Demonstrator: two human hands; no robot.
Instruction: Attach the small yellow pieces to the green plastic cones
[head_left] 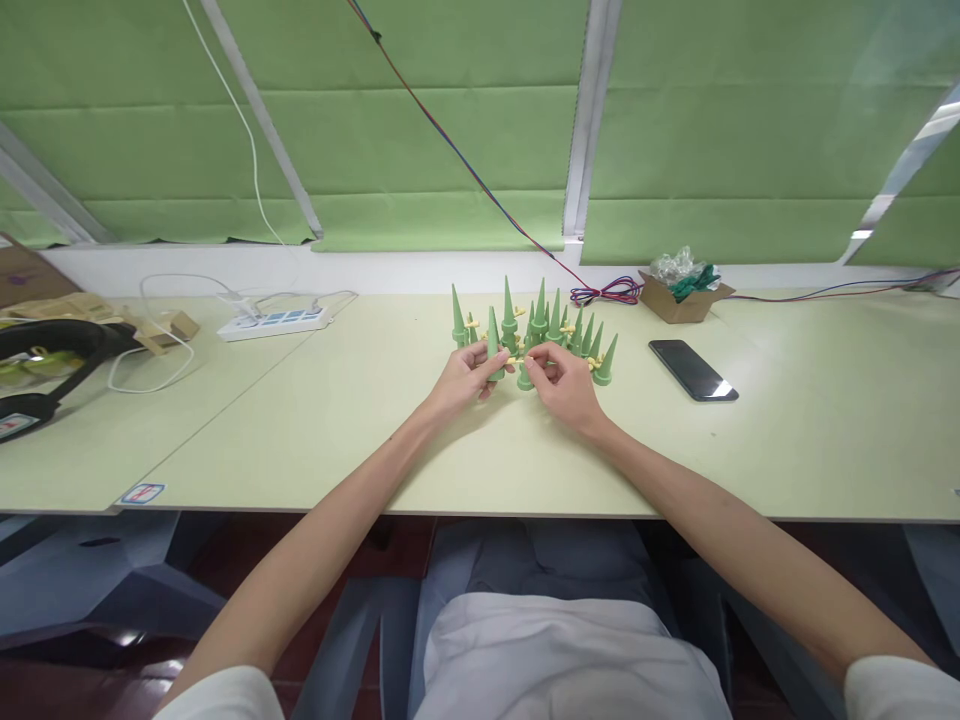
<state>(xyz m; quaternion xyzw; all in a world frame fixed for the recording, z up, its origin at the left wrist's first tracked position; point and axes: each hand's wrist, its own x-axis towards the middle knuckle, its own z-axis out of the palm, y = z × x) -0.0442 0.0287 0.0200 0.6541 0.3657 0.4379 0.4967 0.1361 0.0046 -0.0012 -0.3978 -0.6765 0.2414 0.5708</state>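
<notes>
Near the middle of the table, my left hand point(466, 376) is closed around a green cone piece point(493, 335), which stands upright in its fingers. A small yellow piece point(513, 362) sticks out from that cone toward the right. The fingertips of my right hand point(561, 382) are pinched at the yellow piece's right end. Right behind both hands stand several more green cones point(508, 305) with round bases, some with small yellow parts on them. One green base shows between my hands, partly hidden by my right fingers.
A black phone point(693, 370) lies to the right. Behind it are a small cardboard box point(684, 302) with plastic and green material, and coiled wires point(616, 291). At the left are a white power strip point(274, 322), black headphones point(64, 345) and a white cable. The table's front edge point(525, 515) is nearest me.
</notes>
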